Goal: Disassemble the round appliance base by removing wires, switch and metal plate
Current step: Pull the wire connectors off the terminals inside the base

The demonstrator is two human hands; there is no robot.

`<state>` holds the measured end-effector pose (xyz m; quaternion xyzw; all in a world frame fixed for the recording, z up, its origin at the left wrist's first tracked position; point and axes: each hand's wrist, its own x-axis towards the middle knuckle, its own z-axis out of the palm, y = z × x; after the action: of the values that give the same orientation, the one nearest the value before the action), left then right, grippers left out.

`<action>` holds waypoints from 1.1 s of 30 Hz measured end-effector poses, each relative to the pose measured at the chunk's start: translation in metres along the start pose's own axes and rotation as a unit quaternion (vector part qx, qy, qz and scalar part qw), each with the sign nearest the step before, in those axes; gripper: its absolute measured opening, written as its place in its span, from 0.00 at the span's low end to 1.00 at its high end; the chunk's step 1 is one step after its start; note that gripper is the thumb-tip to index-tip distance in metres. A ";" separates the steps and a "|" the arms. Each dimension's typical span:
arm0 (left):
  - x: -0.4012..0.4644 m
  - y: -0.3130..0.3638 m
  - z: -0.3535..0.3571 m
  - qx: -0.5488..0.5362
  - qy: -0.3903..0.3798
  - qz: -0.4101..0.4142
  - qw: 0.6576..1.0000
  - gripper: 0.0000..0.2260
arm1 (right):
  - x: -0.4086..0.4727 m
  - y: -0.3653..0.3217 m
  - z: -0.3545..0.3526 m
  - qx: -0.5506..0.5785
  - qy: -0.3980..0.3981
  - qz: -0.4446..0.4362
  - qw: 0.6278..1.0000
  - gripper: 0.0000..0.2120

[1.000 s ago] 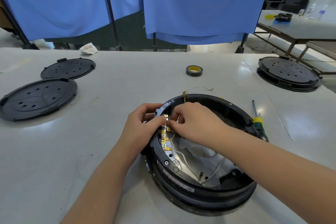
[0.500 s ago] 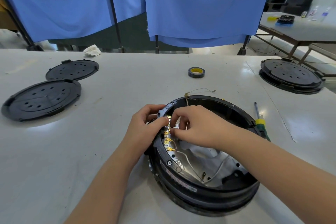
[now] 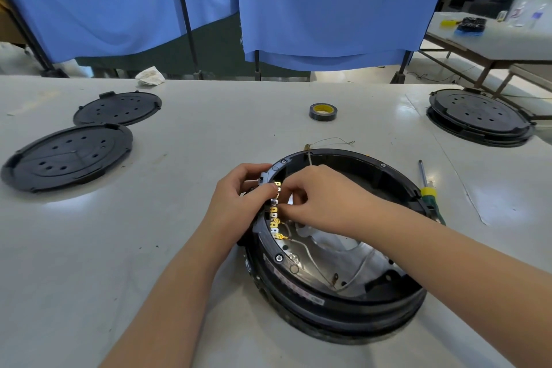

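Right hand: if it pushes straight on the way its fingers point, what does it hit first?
Likely the terminal strip on the base's left inner wall; the right hand is already at it, with the left hand's thumb just beyond. Depth unclear.

Counted: one open round base [image 3: 343, 302], two loose black covers [image 3: 67, 157], one tape roll [image 3: 322, 111], one screwdriver [image 3: 428, 191], two hands [image 3: 239, 209].

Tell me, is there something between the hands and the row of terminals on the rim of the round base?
Nothing visible. Both hands are already at the terminal strip on the round base: the left hand grips the rim from outside, and the right hand reaches over the rim, fingertips at the upper terminals.
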<state>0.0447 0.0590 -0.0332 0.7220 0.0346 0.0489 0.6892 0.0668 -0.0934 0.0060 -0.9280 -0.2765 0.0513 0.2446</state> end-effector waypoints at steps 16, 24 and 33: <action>0.000 -0.001 0.000 -0.002 -0.003 0.000 1.000 0.13 | -0.002 0.003 -0.001 0.017 0.026 0.025 0.999 0.06; 0.000 -0.001 0.001 0.000 0.001 -0.002 1.000 0.12 | -0.002 0.006 0.000 0.051 0.022 0.017 0.998 0.04; 0.001 -0.001 0.000 0.006 -0.003 0.008 1.000 0.13 | -0.006 0.005 0.001 0.088 -0.064 0.018 0.994 0.05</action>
<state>0.0458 0.0587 -0.0344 0.7265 0.0267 0.0521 0.6846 0.0641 -0.1001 0.0022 -0.9024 -0.2693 0.1395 0.3061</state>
